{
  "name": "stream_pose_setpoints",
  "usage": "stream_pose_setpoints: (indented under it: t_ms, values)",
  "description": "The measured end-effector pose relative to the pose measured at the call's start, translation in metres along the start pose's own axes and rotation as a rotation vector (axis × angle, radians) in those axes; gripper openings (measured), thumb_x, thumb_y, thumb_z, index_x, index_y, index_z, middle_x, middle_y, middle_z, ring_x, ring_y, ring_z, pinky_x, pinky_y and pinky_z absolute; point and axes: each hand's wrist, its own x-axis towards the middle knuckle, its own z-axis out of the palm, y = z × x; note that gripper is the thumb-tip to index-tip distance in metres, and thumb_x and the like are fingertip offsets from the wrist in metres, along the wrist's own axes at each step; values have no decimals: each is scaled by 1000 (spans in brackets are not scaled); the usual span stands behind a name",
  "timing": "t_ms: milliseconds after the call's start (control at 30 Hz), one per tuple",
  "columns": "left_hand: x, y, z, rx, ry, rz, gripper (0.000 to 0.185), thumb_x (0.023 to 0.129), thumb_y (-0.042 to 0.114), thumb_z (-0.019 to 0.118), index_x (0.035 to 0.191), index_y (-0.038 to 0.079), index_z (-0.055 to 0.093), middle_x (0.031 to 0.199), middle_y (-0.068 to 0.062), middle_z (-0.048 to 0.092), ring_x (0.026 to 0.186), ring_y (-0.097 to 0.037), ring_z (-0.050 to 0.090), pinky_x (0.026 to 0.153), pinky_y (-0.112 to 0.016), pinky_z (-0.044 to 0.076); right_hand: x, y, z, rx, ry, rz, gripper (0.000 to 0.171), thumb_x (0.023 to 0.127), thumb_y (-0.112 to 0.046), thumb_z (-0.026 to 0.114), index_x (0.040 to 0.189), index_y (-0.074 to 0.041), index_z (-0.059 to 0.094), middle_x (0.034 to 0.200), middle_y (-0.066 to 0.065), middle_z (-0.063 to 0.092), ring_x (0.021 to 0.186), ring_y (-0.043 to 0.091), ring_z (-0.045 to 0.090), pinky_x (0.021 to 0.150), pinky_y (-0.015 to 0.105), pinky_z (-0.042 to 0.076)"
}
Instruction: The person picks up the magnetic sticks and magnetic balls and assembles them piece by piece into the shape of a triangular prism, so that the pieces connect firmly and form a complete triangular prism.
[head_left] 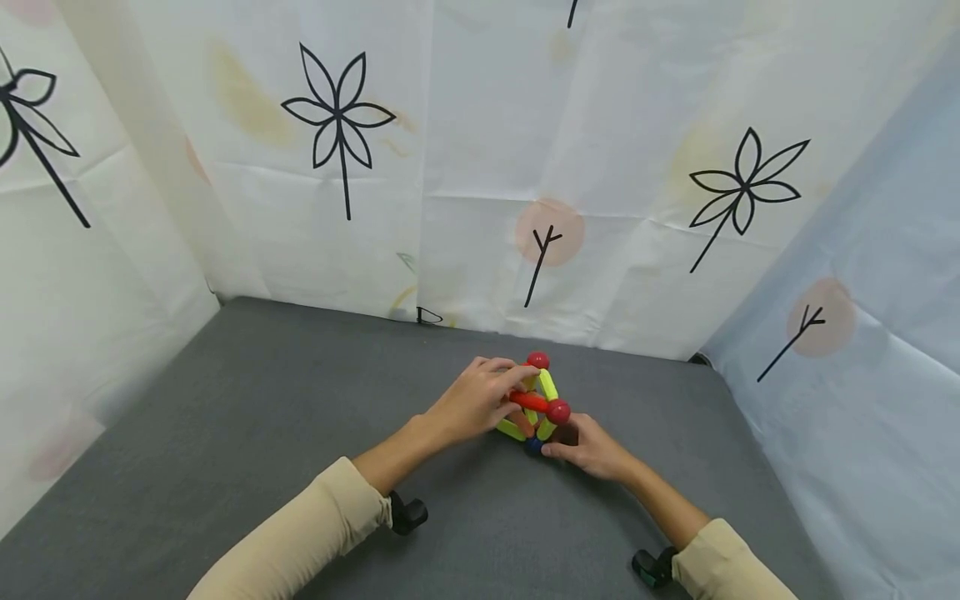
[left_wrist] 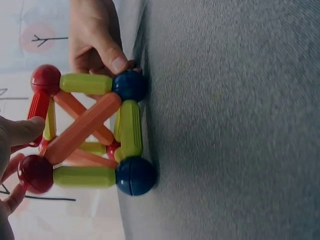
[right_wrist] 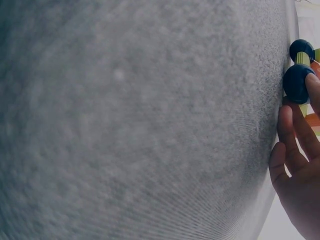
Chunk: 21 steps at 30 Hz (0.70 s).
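**Rod-and-ball frame standing, top edge in my fingers**

The frame (head_left: 536, 408) stands on the grey counter (head_left: 262, 417), near its far edge, and it looks to me largely built: blue balls (left_wrist: 134, 176) sit on the counter, green rods (left_wrist: 130, 129) rise and run between them, red balls (left_wrist: 36, 173) cap the upper corners, and orange rods (left_wrist: 82, 129) cross as braces. My left hand (head_left: 476, 402) curls over the top and pinches the red rod (head_left: 531, 401) there. My right hand (head_left: 592, 450) steadies the base, thumb and a finger pinching the near blue ball (left_wrist: 129, 85). I judge the red rod to be the piece now being seated; whether more pieces remain I cannot say, as no loose ones show.

The far side of the frame is hidden behind my left hand, so I cannot count its corners. The right wrist view catches only two blue balls at its edge. The left wrist view cuts off my left fingers.
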Motion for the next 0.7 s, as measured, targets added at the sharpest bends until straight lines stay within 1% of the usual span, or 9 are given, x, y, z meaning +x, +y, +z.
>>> stream_pose_setpoints:
  t_ms: [100,233,300,433,533,633,700]
  values:
    - [-2,-5,-3,-17,-21,-11,53,82,13,83,131,11,61,105,-1,74,116,-24,59,96,-45,44,1,-1,0,4,-8,8,39,93,-9,69,130,2,59,112,13,68,95,23,64,86,31,53]
    - [-4,-10,-6,-43,-48,-3,49,84,13,81,129,11,62,113,-4,71,114,-23,59,94,-44,46,1,-1,0,21,-17,16,50,94,-8,69,140,2,52,126,13,65,106,27,63,92,33,50]
    - [-4,-12,-6,-58,-58,-4,49,85,13,80,130,10,62,114,-4,71,114,-24,59,93,-44,46,1,-1,0,21,-17,12,49,93,-7,69,138,2,53,125,14,65,106,28,64,92,33,51]
    - [-4,-14,-6,-75,-69,-34,48,85,13,80,130,12,63,117,-4,70,114,-24,59,94,-45,47,1,-2,0,21,-18,2,48,93,-8,69,137,2,54,124,14,66,106,27,64,92,33,51]
    - [-4,-16,-6,-89,-80,-54,49,86,12,79,131,14,62,120,-5,69,113,-24,60,94,-45,48,1,-3,0,23,-18,6,51,93,-9,69,140,1,52,126,13,65,104,26,63,90,33,51]
    - [-5,-17,-7,-113,-87,-61,50,86,12,79,133,14,61,122,-5,67,110,-23,61,91,-43,51,1,-4,0,33,-20,17,53,93,-8,69,141,1,51,128,13,64,107,24,63,91,32,51]
    - [-8,-18,-9,-143,-80,-67,51,86,11,79,134,14,61,123,-5,67,109,-21,62,90,-41,52,1,-4,-1,36,-22,30,49,93,-7,69,139,1,53,127,14,65,108,25,63,92,31,51]
